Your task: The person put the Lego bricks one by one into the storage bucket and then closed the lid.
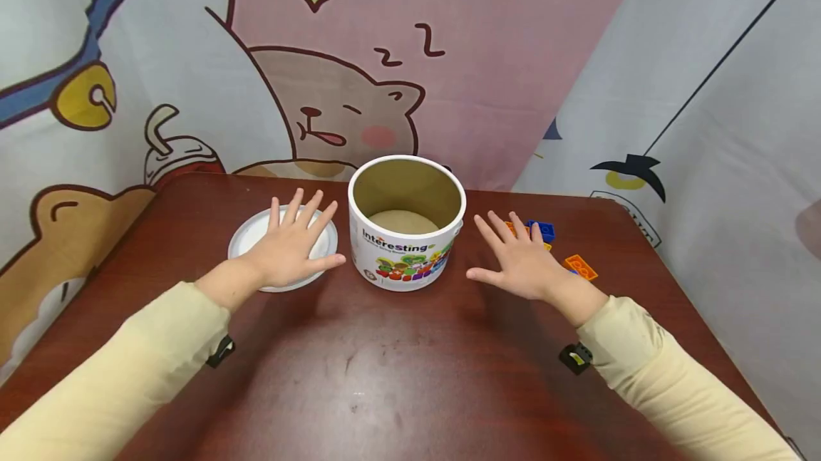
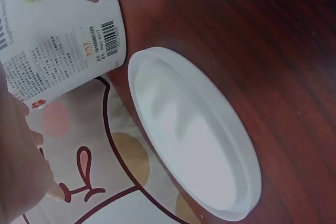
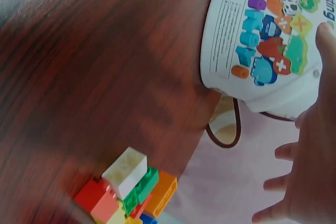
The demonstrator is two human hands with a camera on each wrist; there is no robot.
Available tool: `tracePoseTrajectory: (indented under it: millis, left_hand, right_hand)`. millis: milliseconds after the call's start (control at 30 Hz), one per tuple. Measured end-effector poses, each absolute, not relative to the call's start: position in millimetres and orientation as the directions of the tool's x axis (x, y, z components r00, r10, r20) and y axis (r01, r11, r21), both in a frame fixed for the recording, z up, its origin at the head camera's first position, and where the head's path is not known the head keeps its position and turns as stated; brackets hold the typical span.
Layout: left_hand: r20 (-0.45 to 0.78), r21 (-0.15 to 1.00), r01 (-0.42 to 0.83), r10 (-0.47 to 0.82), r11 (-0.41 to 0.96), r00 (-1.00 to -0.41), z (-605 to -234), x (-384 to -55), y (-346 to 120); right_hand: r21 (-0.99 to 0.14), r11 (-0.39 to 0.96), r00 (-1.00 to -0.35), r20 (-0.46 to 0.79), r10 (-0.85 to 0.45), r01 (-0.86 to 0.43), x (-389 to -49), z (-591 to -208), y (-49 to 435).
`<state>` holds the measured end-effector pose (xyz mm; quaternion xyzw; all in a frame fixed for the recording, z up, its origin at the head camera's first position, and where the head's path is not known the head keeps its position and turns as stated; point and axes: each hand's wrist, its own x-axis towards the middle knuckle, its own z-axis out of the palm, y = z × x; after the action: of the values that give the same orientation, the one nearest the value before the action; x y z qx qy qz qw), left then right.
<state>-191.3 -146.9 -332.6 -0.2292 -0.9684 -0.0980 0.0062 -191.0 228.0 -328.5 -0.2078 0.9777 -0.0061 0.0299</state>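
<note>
A white bucket (image 1: 403,261) with a printed label stands upright and uncovered near the middle of the table; no contents show inside. Left of it lies a round white lid (image 1: 240,239), and my left hand (image 1: 291,247) is spread above it, fingers apart, holding nothing. On the bucket's other side my right hand (image 1: 522,261) hovers with fingers spread, also holding nothing. Beneath and beyond that hand lie toy building blocks, among them an orange block (image 1: 580,267) and a blue block (image 1: 544,231). The right wrist view shows a white block (image 3: 126,171) and a red block (image 3: 94,198) in the cluster.
The dark reddish-brown table (image 1: 385,375) extends toward me. A cartoon-printed curtain (image 1: 500,55) hangs along its back and sides. Each cuff has a small black wrist device, such as the right device (image 1: 575,358).
</note>
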Motion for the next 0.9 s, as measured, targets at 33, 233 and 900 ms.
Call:
tracePoseTrajectory:
  millis: [33,233,900]
  left_hand:
    - [0.066,0.193,0.446,0.442,0.874,-0.895,-330.7,-192.8,-146.3]
    - [0.108,0.317,0.422,0.410,0.849,-0.906,-318.8,-205.9,-142.4]
    - [0.062,0.902,0.135,0.187,0.409,-0.980,-312.6,-237.2,-125.8]
  right_hand:
    - [-0.017,0.913,-0.912,-0.049,-0.407,-0.407,-191.1,-327.8,229.9]
    - [-0.050,0.919,-0.920,-0.010,-0.392,-0.391,-192.7,-319.7,249.3]
    - [-0.489,0.870,-0.995,-0.101,0.023,0.069,-201.6,-322.4,352.1]
